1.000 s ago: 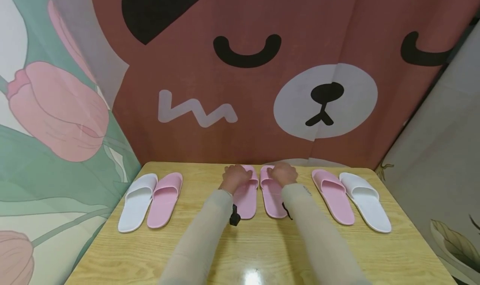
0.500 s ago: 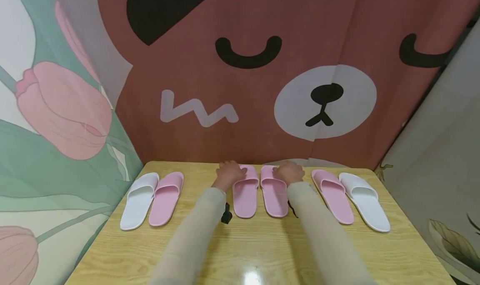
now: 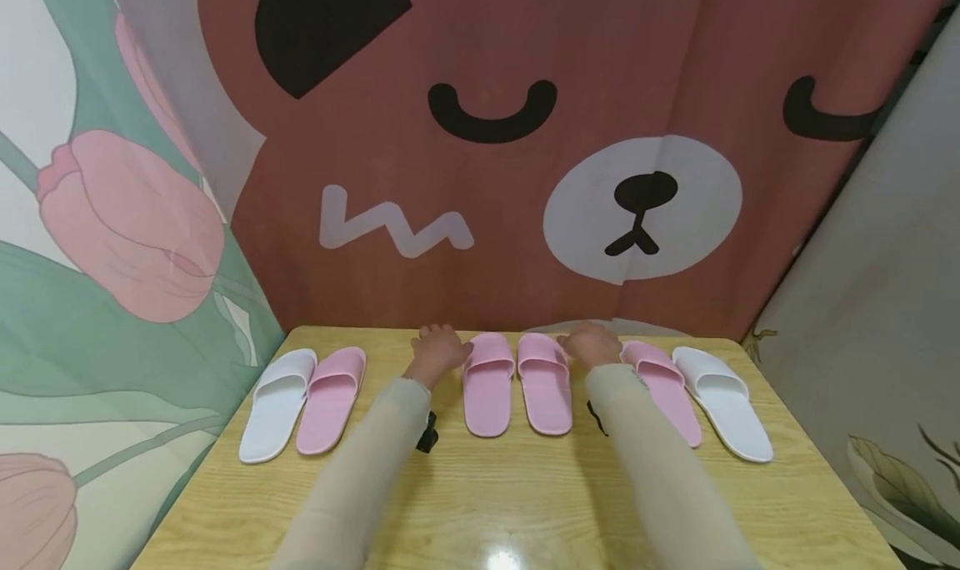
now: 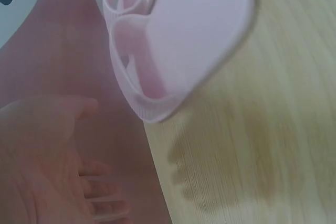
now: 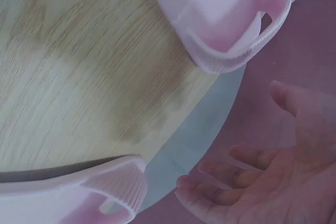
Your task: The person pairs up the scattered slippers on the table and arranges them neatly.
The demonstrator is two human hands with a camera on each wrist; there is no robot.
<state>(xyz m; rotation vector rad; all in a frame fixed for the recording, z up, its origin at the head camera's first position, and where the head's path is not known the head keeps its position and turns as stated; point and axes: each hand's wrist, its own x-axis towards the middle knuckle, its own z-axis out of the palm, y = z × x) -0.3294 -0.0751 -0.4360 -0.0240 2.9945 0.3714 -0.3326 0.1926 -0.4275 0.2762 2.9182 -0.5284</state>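
Note:
Two pink slippers lie side by side at the far middle of the wooden table: a left one (image 3: 488,395) and a right one (image 3: 546,395), toes toward the curtain. My left hand (image 3: 437,353) hovers just left of the pair, fingers spread and holding nothing. In the left wrist view that hand (image 4: 47,161) is apart from the nearer slipper (image 4: 197,30). My right hand (image 3: 592,345) is just right of the pair, between it and another pink slipper (image 3: 663,395). The right wrist view shows its palm (image 5: 278,171) facing the camera, fingers relaxed, touching no slipper.
On the table's left side lie a white slipper (image 3: 276,412) and a pink slipper (image 3: 330,407). A further white slipper (image 3: 727,412) lies at the far right. A brown bear-print curtain (image 3: 495,287) hangs behind the table (image 3: 480,503), with a floral curtain (image 3: 135,362) on the left.
Both hands have come off the middle pink slippers and moved outward, the left hand to the left and the right hand to the right. The slippers stay in place.

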